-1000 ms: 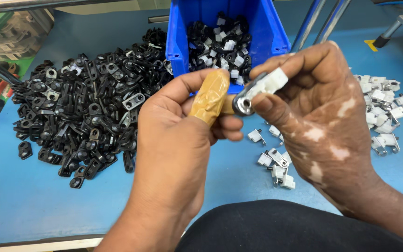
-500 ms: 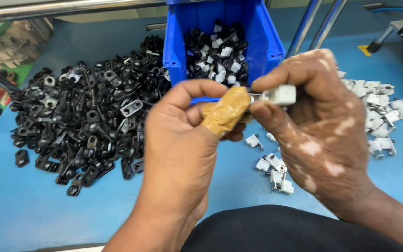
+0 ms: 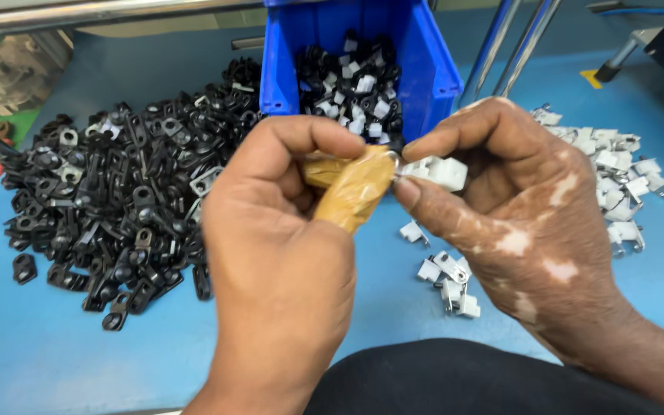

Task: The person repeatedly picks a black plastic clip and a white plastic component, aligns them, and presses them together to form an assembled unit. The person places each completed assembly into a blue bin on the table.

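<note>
While the left hand [image 3: 286,253] pinches its taped thumb against a small white clip [image 3: 441,170], the right hand [image 3: 516,207] grips that clip too. Beyond the fingers, a blue bin [image 3: 432,69] holds joined pieces; black brackets [image 3: 117,200] and loose white clips [image 3: 616,177] remain heaped on the tabletop [image 3: 40,353].

head cam | on my head, facing down and forward | close over my hands | blue tabletop [image 3: 55,353] fills view

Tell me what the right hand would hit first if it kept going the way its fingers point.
The right hand points left, so it would likely meet the left hand and its tape-wrapped thumb first; they already nearly touch at the white clip.
</note>
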